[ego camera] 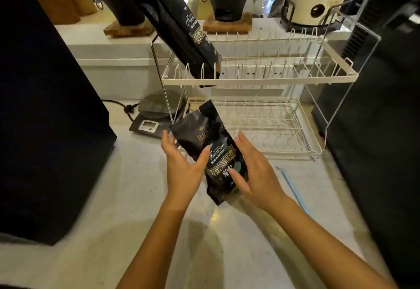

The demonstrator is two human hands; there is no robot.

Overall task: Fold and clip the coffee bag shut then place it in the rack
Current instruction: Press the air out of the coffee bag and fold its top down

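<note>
A black coffee bag [213, 150] with gold lettering lies tilted on the counter in front of the rack, its top crumpled and unsealed. My left hand [183, 163] touches its left side with the thumb across the front. My right hand [252, 170] rests against its right side, thumb on the label. Both hands cup the bag between them. A second black coffee bag [179, 29] leans in the top tier of the white wire rack [259, 80], at its left end. A light blue clip stick [293, 188] lies on the counter to the right of my right hand.
A digital scale [147, 125] sits left of the rack with a dark disc on it. A large black box [45, 106] stands on the left and a dark machine [381, 129] on the right. Black drippers on wooden bases stand on the shelf behind.
</note>
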